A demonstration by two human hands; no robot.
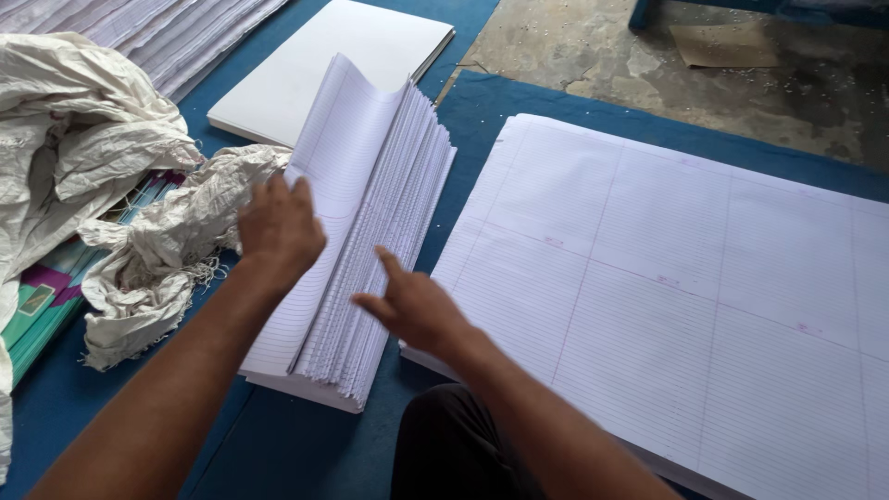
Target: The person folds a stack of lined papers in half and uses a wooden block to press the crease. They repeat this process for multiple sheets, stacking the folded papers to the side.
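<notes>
A thick stack of folded ruled paper sheets [370,231] lies on a blue cloth in front of me, its edges fanned out to the right. My left hand [278,227] presses on the left side of this stack, where the top sheets curl upward. My right hand [412,301] rests on the fanned edges with its index finger stretched out and the other fingers bent. Neither hand grips anything that I can see.
A large pile of flat ruled sheets [685,278] covers the right side. A plain white paper stack [324,65] lies beyond. Crumpled white sacking [102,185] and coloured covers [42,306] sit at the left. Bare concrete floor [648,56] shows at the top right.
</notes>
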